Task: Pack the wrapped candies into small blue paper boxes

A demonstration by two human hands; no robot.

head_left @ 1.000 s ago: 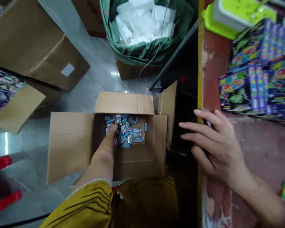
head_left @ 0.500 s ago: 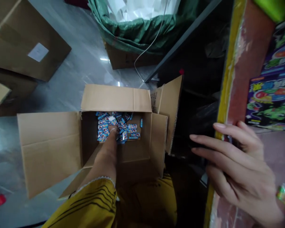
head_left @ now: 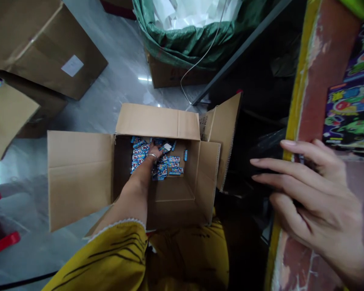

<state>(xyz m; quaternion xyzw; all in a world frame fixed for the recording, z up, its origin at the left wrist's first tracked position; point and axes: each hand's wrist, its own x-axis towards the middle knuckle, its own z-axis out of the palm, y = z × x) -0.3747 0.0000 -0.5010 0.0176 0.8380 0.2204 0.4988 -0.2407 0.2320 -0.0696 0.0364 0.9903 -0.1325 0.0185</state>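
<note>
An open cardboard box stands on the floor with its flaps spread. Small blue packets cover part of its bottom. Down inside the box, my left hand touches the packets, its fingers spread apart over them. A packet with a white patch lies at its fingertips. My right hand is at the edge of the worn red table, fingers apart and nothing between them. Purple printed packages lie on the table beyond it.
A green sack full of white pieces stands beyond the box. Large closed cartons are at the upper left. A red plastic object lies at the lower left. A grey metal bar slants beside the sack.
My left hand has moved up and right across the packets, and its fingers have spread. The view has shifted, so the box appears further right. My right hand keeps its pose.
</note>
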